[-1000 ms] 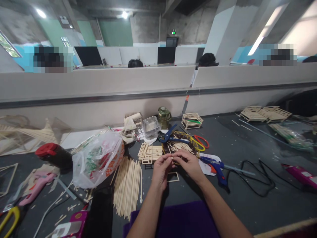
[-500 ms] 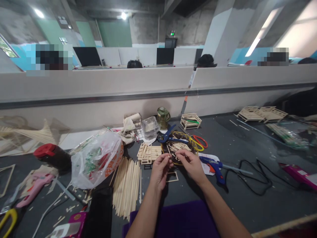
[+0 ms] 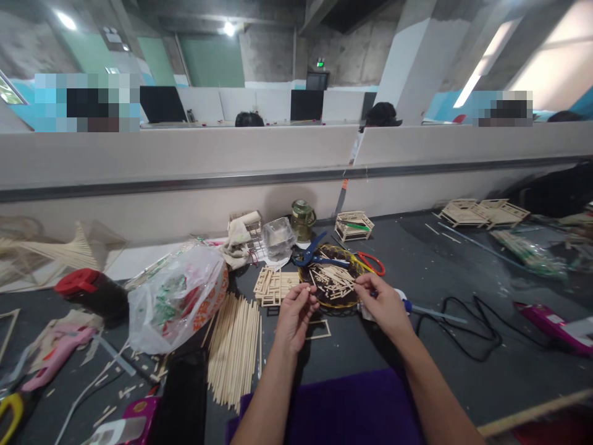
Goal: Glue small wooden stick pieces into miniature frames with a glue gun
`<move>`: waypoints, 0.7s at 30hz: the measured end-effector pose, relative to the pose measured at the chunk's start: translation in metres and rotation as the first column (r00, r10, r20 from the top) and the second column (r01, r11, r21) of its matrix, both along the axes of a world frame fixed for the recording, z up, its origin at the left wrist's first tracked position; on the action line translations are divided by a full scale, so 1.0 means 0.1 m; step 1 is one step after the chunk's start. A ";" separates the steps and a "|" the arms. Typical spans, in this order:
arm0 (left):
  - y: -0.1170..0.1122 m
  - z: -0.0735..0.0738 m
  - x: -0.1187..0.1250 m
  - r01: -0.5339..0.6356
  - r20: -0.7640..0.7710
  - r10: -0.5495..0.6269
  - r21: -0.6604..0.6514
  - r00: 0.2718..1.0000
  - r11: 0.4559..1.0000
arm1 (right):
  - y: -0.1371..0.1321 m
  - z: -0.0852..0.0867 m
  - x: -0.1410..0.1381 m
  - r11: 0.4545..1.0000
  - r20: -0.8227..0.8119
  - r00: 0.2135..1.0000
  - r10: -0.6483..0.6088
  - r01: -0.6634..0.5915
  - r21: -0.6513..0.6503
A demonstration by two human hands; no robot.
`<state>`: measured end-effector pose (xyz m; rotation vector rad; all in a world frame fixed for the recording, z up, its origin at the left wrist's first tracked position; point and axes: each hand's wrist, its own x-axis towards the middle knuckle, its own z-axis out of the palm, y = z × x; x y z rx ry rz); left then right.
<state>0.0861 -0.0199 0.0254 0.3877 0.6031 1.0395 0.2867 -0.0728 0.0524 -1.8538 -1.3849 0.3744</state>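
Pinching: left hand (image 3: 293,309), forearm in from 7 o'clock, grip clamped on small wooden piece (image 3: 308,288) between thumb and forefinger. Right hand (image 3: 383,303): forearm in from 5 o'clock, thumb and forefinger close, near 3 o'clock edge of basket (image 3: 336,305); whether on a stick, cannot tell. Basket: on table (image 3: 417,259), short sticks (image 3: 334,278) inside. Long sticks (image 3: 234,352): 8 o'clock from left hand.

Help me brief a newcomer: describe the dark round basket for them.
On the dark grey tabletop, look between and beyond the bare left hand and right hand. There sits the dark, round, yellow-edged basket; unlike the fanned bundle of long pale wooden sticks leftward, it holds short sticks.
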 end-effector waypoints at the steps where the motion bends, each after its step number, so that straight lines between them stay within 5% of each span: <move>1: 0.00 -0.01 0.00 -0.002 -0.003 0.002 0.004 1.000 1.000 | -0.04 0.01 0.04 0.998 0.061 0.997 -0.037 0.040 -0.046; 3: 0.01 -0.02 0.00 -0.007 -0.006 0.007 0.009 1.000 1.000 | -0.16 0.02 0.14 0.971 0.237 0.963 -0.128 0.170 -0.167; 7: 0.03 -0.06 0.00 -0.018 -0.004 0.019 0.025 1.000 1.000 | -0.50 -0.04 0.41 0.828 0.545 0.813 -0.202 0.439 -0.348; 12: 0.01 -0.08 0.02 -0.023 -0.014 0.024 0.064 1.000 0.998 | -0.75 -0.32 0.72 0.708 0.480 0.866 -0.144 0.429 -0.561; 17: -0.02 -0.08 0.02 -0.025 -0.026 0.028 0.102 0.999 0.994 | -0.71 -0.65 0.90 0.805 0.260 0.952 -0.160 0.279 -0.523; 21: -0.07 -0.07 0.00 -0.026 -0.033 0.031 0.156 0.999 0.987 | -0.74 -0.76 0.97 0.889 0.100 0.972 -0.215 0.237 -0.392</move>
